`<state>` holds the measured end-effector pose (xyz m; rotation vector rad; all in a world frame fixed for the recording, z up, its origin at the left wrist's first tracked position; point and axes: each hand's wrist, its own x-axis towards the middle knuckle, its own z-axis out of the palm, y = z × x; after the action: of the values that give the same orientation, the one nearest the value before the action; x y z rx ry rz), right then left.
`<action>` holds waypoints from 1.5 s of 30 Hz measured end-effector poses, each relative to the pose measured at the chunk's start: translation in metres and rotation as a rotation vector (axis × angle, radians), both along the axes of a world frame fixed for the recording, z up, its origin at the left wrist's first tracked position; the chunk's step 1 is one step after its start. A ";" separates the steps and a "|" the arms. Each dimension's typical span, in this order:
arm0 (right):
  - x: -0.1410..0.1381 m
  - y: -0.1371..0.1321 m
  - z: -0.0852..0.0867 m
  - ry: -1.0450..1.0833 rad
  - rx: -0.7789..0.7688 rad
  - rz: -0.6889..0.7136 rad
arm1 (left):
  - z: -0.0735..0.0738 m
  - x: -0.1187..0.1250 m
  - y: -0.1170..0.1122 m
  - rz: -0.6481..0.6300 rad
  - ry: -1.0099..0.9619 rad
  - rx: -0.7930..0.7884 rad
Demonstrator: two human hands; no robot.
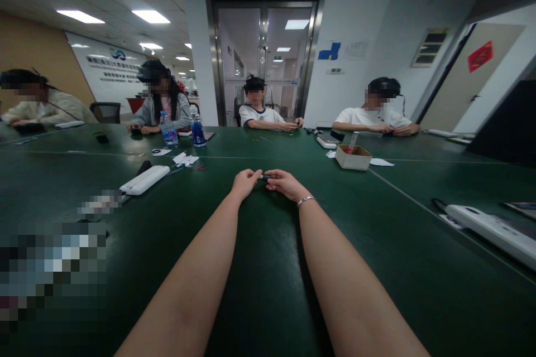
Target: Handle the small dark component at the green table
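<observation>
Head view: bare left hand [246, 183] and bare right hand [287, 184] meet above a broad, glossy dark-green table [268, 268], both arms stretched forward. Between the fingertips sits a small, slim, dark object with a pale end [265, 177]; too small from where I stand to identify. Left thumb and fingers appear to pinch the pale end; right thumb and fingers pinch the dark part. Silver-coloured metal bracelet [306, 201] on right wrist. Open-topped, pale cardboard-like box [354, 163] stands beyond, to the right; long white plastic power strip [146, 180] lies off to the left. Step in hand, my reading: close two-handed fingertip work. Next move, I judge, calls for steady opposed pinches, both ends kept in line.
</observation>
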<state>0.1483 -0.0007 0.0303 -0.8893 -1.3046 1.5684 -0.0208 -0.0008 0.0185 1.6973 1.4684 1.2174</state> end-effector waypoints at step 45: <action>0.049 -0.178 0.022 -1.094 0.784 0.216 | 0.035 -0.104 -0.146 -0.233 0.060 -0.355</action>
<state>0.1976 -0.1785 0.0523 -1.1094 -2.5848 0.4706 -0.1253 -0.1463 0.0539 1.6150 1.3788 0.7396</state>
